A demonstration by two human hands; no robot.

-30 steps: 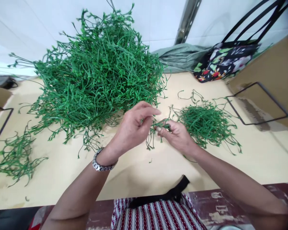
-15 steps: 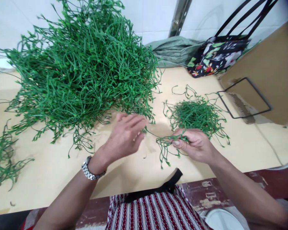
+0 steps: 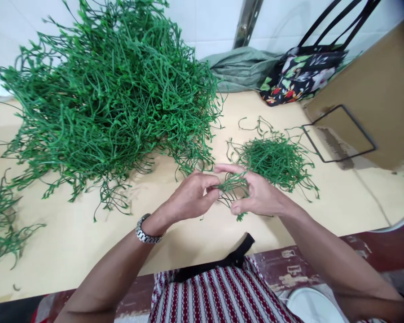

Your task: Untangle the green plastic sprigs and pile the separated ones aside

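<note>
Between my hands is a small bunch of thin green plastic-looking stems (image 3: 234,183) with little bud-like tips. My left hand (image 3: 197,195), with a metal watch on its wrist, pinches the stems' left ends between thumb and fingers. On the other side, my right hand (image 3: 259,193) has its thumb and forefinger spread apart around the bunch without closing on it. Just behind the right hand lies a small heap of similar stems (image 3: 276,161). A large tangled pile of green stems (image 3: 114,98) rises behind my left hand.
More loose stems (image 3: 3,220) lie at the table's left edge. At the back right are a grey-green cloth (image 3: 242,67), a floral bag (image 3: 301,74) and a cardboard box (image 3: 373,98) with a dark wire frame (image 3: 340,134) against it. A white round lid-like thing (image 3: 313,307) is below the table.
My left hand has moved right and down to the bunch and now pinches its ends. My right hand has shifted left and loosened its pinch, fingers spreading.
</note>
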